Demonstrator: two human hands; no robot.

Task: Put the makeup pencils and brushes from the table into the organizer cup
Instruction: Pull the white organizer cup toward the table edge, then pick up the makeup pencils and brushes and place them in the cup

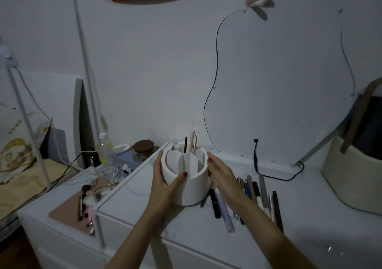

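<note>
1. Head view: white organizer cup standing upright on the white tabletop, held between both hands.
2. Left hand wrapped round the cup's left wall, thumb hooked over the near rim, fingers curled along the far left side.
3. Right hand pressed against the cup's right wall, thumb near the rim; fingers behind the cup hidden, grip cannot be told for certain but palm plainly in contact.
4. Cup divided into compartments; black pencil and pink brush standing upright in the far compartments, beyond the thumbs.
5. Row of makeup pencils lying flat on the tabletop just right of the right hand, partly under the right forearm.
6. Black pen and pale lilac tube lying beneath the right wrist, close to the cup's base.
7. Mirror leaning on the wall beyond the right hand; cream basket far right of it.
8. Brown-lidded jar and clear bottle beyond the left hand; pink tray with brushes well left of the left forearm.
</note>
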